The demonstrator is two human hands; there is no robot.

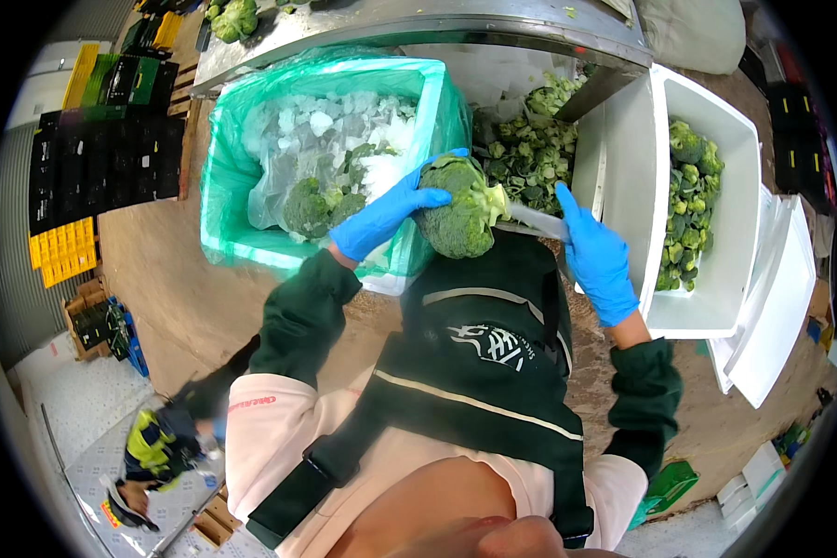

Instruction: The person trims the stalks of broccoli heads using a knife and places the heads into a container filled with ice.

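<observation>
**Dark green bib (428,358) over a pale pink top (270,442)**

Snug bright-blue gloves (606,270) cover the left hand (391,209) and the right hand (597,256). Loose dark green lower sleeves (307,307) meet the pink fabric higher up; small red lettering (253,403) marks the left shoulder. The bib has cream piping (474,401), a white printed emblem (498,346) and wide green straps (293,493), the left one with a dark buckle (330,465).
</observation>
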